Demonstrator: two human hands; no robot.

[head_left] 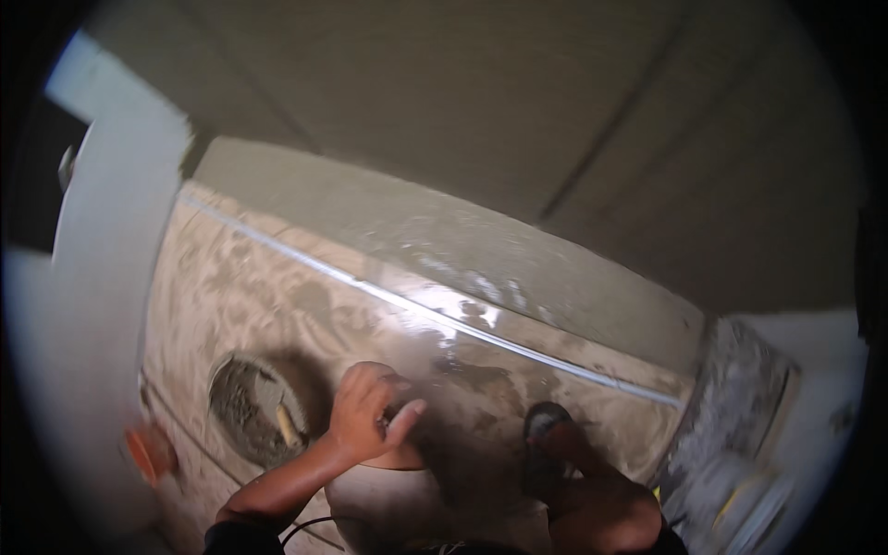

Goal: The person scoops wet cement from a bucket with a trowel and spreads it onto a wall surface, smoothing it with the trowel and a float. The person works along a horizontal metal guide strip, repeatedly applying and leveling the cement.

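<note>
My left hand (372, 405) is low in the middle of the view, fingers curled and thumb sticking out; whether it holds something is unclear. Beneath it is a pale rounded object (375, 499), partly hidden. To its left stands a bucket (242, 400) of grey mortar with a wooden-handled tool (287, 424) in it. My right hand is not visible. My bare leg (601, 509) and sandalled foot (546, 421) are at the lower right.
A long metal bar (435, 319) crosses the sandy, partly wet floor (194, 287) before a grey rendered wall (481, 111) with a smooth base band (305, 185). An orange pot (153, 449) lies left. A pale wall (111, 231) bounds the left; a rough grey ledge (721, 398) the right.
</note>
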